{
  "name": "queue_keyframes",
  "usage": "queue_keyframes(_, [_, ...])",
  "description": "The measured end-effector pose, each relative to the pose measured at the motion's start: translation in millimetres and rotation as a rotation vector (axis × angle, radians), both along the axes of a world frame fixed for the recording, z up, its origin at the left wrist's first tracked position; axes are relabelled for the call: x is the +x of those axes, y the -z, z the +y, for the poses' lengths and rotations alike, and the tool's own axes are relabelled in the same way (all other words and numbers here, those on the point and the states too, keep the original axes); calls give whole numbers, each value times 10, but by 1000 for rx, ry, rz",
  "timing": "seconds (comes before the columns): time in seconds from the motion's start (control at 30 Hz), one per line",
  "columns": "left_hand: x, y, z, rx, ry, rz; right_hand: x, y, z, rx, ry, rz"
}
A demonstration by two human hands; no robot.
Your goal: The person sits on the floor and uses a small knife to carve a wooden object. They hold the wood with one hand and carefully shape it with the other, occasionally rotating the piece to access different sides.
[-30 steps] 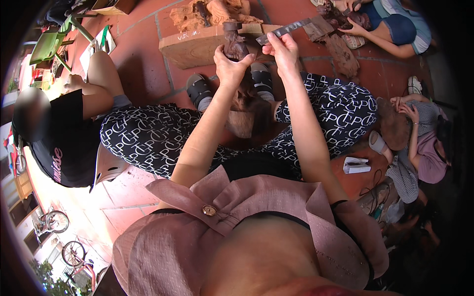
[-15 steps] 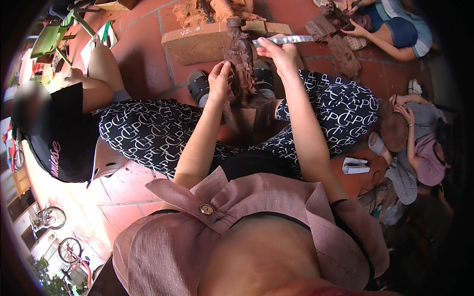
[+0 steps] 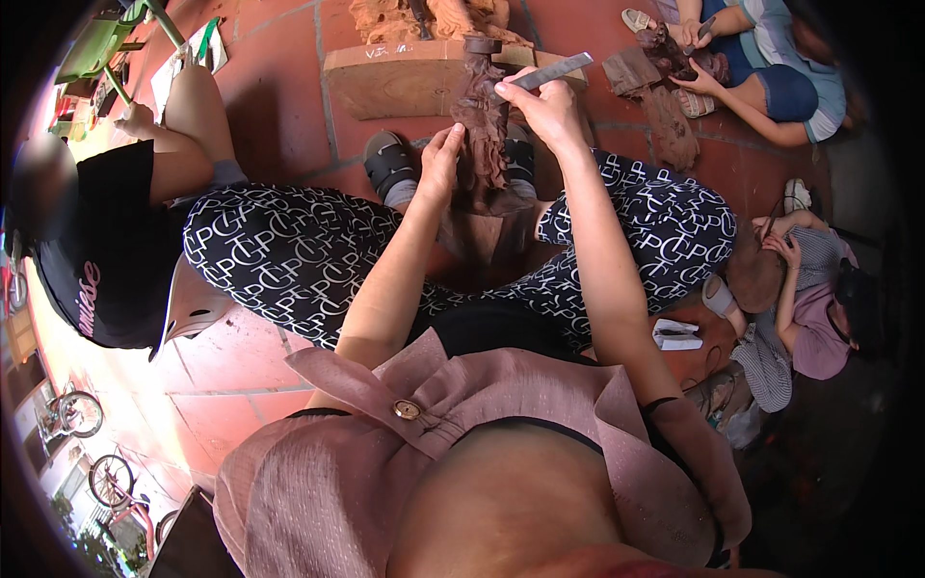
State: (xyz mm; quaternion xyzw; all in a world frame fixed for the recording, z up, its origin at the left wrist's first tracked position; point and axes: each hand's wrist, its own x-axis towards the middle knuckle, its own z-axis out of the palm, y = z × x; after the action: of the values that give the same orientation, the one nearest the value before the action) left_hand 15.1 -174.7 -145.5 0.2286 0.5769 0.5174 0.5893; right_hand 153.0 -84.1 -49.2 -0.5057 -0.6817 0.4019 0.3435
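Note:
Between my knees stands a dark brown carved wooden figure (image 3: 484, 144), upright on a broad block base (image 3: 485, 236). My left hand (image 3: 441, 162) is closed against its left side, the fingertips partly hidden by the carving. To the right of the figure's upper part, my right hand (image 3: 547, 111) pinches a flat, narrow grey strip (image 3: 567, 68). The strip slants up to the right, and its lower end meets the carving near my thumb. Whether it is a file or folded sandpaper, I cannot tell.
A thick wooden slab (image 3: 385, 87) lies just beyond the figure, with an orange-brown carving (image 3: 434, 19) behind it. At upper right a co-worker's hands (image 3: 708, 72) hold a dark carving (image 3: 665, 48). Other people sit close on my left and right.
The grey strip has swung from nearly level to a steeper slant, its far end higher and further left. My left hand stays at the figure's side.

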Motion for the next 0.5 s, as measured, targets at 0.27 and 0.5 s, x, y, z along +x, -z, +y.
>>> queue_keyframes(0.27, [33, 71, 15, 27, -19, -83, -112, -154, 56, -5, -66, -284])
queue_keyframes(0.5, [73, -48, 14, 26, -100, -117, -46, 64, 105, -363, 117, 222])
